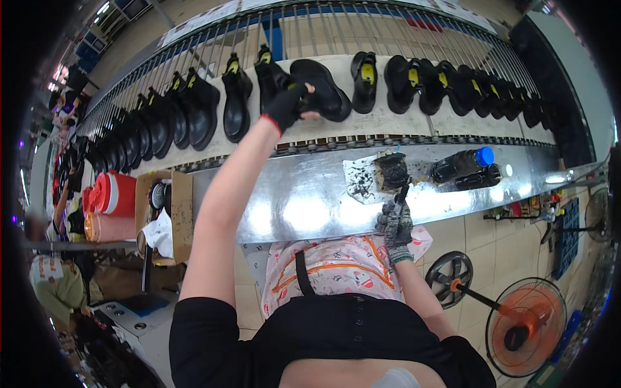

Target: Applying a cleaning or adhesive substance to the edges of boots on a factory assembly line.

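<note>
The left hand, in a black glove with a red cuff and bare fingertips, was grasping a black boot above the pale conveyor belt. This boot was tilted, and from this view I could not tell whether it touched the belt. Close to its left stood another boot, partly covered by the hand; on its right, only a narrow gap separated it from the next boot. More black boots continued in a row to both sides.

A roller chain followed the near edge of the belt, between it and the shiny metal desk. The left forearm crossed over the desk and the chain.

The right hand, in a grey and black glove, was at the near edge of the desk, its fingers closed around a dark handle. The handle pointed toward a black-stained block; whether they touched was not clear. The block stood beside a spotted white sheet. To the right, with some desk surface between, lay a blue-capped bottle and a dark bottle, side by side. On the left, a wider stretch of metal reached from the sheet to the cardboard box.
</note>
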`<state>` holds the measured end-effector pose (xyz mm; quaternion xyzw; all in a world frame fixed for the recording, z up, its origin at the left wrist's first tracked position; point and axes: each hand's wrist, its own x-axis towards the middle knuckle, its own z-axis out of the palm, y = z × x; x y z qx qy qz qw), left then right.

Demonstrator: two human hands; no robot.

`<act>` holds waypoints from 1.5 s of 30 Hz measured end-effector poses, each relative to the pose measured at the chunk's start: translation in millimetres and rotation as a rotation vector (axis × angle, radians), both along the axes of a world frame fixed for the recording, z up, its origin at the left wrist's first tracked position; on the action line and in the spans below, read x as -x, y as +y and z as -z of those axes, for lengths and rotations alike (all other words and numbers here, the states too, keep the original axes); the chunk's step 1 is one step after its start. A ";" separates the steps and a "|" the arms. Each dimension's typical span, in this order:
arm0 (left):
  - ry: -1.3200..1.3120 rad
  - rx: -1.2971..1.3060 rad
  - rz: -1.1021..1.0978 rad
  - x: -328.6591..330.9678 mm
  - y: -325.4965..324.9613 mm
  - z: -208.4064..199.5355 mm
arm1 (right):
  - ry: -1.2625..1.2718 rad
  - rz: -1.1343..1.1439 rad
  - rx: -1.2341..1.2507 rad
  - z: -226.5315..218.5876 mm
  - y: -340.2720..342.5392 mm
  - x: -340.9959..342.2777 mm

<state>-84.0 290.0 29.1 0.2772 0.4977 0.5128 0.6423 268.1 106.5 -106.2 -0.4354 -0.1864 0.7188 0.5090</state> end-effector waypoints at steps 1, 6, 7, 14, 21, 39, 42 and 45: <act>0.102 0.048 -0.015 2.4 21.1 -1.1 | 0.109 -0.024 0.026 5.3 1.8 -1.0; 0.843 0.029 -0.074 -24.2 77.5 12.3 | -0.029 0.018 0.071 -9.5 1.5 10.1; 1.177 -0.010 -0.095 -31.4 81.8 14.5 | -0.029 0.021 0.074 -10.7 2.1 10.0; 1.339 -0.674 -0.638 -19.1 59.9 40.9 | -0.202 0.013 0.069 -28.8 2.1 15.3; 1.375 -0.017 -0.835 51.1 31.7 89.6 | -0.101 0.042 0.042 -13.4 -7.0 8.4; 1.233 0.081 -0.369 60.9 -58.6 68.2 | -0.405 0.016 -0.082 -19.2 -5.0 17.6; 0.994 -0.140 -0.366 38.7 -121.4 42.0 | -0.542 -0.024 -0.138 -18.6 0.0 14.6; 0.978 0.032 -0.378 1.3 -189.1 14.7 | -0.505 -0.073 -0.196 -31.1 -1.4 17.3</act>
